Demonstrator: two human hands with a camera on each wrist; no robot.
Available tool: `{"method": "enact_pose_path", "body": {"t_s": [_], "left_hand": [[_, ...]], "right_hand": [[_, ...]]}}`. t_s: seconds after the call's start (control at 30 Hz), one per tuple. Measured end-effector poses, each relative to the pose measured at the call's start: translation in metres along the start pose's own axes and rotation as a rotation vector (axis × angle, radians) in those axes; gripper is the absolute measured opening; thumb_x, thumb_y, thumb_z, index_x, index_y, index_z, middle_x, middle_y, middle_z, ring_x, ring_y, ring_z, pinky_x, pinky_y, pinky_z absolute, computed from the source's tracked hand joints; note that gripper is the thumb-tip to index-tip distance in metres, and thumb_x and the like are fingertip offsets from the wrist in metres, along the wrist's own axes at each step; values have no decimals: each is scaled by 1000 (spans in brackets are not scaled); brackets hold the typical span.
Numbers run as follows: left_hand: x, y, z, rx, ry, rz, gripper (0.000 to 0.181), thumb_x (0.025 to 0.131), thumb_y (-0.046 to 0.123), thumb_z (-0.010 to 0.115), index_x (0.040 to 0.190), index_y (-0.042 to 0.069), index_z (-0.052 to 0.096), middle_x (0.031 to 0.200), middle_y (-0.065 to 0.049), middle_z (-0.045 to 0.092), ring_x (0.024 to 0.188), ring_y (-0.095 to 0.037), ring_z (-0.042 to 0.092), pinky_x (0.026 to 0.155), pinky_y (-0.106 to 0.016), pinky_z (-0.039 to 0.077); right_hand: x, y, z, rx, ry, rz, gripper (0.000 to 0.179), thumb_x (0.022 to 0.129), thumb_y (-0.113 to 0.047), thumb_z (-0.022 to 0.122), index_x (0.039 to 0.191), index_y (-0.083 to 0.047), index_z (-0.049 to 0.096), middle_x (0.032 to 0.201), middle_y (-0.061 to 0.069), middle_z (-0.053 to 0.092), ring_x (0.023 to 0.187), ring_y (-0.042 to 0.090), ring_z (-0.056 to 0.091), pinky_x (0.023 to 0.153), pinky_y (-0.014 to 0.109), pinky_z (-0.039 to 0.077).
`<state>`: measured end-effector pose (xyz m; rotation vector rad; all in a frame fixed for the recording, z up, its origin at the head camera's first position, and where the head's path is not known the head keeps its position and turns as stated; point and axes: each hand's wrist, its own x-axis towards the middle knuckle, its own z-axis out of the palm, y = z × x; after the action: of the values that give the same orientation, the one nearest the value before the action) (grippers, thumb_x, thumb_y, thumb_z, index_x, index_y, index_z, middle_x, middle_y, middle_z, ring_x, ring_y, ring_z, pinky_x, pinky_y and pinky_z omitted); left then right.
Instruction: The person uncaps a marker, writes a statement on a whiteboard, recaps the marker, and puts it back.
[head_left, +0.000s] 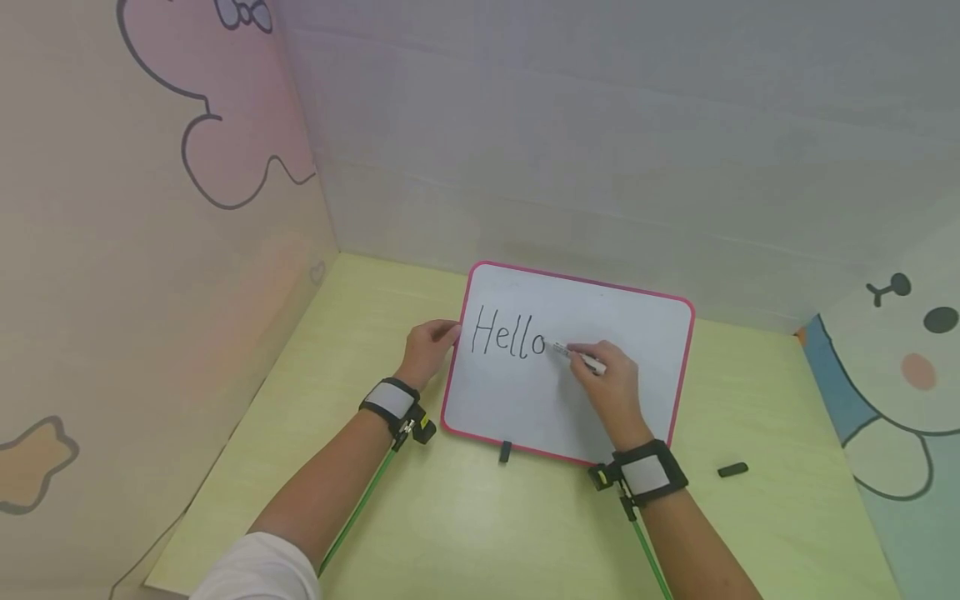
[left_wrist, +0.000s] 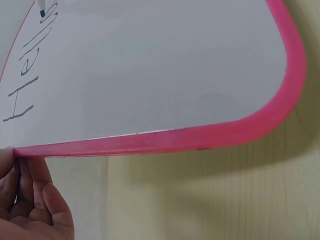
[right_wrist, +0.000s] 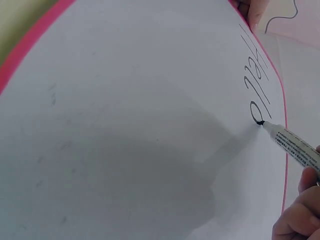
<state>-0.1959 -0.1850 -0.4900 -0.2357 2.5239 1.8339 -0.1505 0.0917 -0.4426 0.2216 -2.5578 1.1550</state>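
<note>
A whiteboard with a pink rim bears the handwritten black word "Hello" on its left half. My left hand pinches the board's left edge, thumb at the rim and fingers under it, as the left wrist view shows. In my right hand is a white whiteboard marker, held slanted between thumb and fingers. The marker's black tip is right at the letter "o" in the right wrist view.
A black marker cap lies on the pale wooden table, right of the board. Another small black piece sits at the board's lower rim. Walls with cartoon drawings stand at the left, back and right.
</note>
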Motion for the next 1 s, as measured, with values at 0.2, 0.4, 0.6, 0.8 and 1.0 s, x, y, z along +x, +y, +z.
{"method": "enact_pose_path", "body": {"t_s": [0.2,0.4,0.6,0.8,1.0], "left_hand": [[-1,0,0,-1,1,13,33,94,28,58,117,5,64,112,-11,66,105,-23,61,94,-38,49],[-1,0,0,2,-4,15,34,94,28,58,118,5,64,112,-11,66,105,-23,61,94,-39,50],[-3,1,-1,12,0,16,33,94,29,58,117,6,64,110,-10,66,104,-22,61,94,-39,49],[-2,1,-1,11,-10,18,34,94,30,57,118,5,64,111,-10,66,105,-23,61,94,-39,49],[1,-2,-3,18,-25,33,36,94,31,57,119,5,63,112,-11,66,105,-23,61,94,-38,49]], "right_hand": [[0,-1,0,9,2,2,15,86,-14,66,99,-11,74,83,3,66,73,12,53,60,19,42],[-2,1,-5,46,58,-14,15,86,-15,66,98,-13,74,80,1,65,68,12,49,56,18,39],[-7,6,-16,29,86,-21,15,87,-16,65,98,-14,74,81,-1,65,68,11,48,55,17,37],[-15,15,-32,21,123,-34,14,84,-11,68,96,-12,75,76,1,64,66,8,47,54,15,35],[-25,27,-41,8,95,-62,14,84,-8,69,97,-10,74,76,1,63,70,5,48,60,12,37]]}}
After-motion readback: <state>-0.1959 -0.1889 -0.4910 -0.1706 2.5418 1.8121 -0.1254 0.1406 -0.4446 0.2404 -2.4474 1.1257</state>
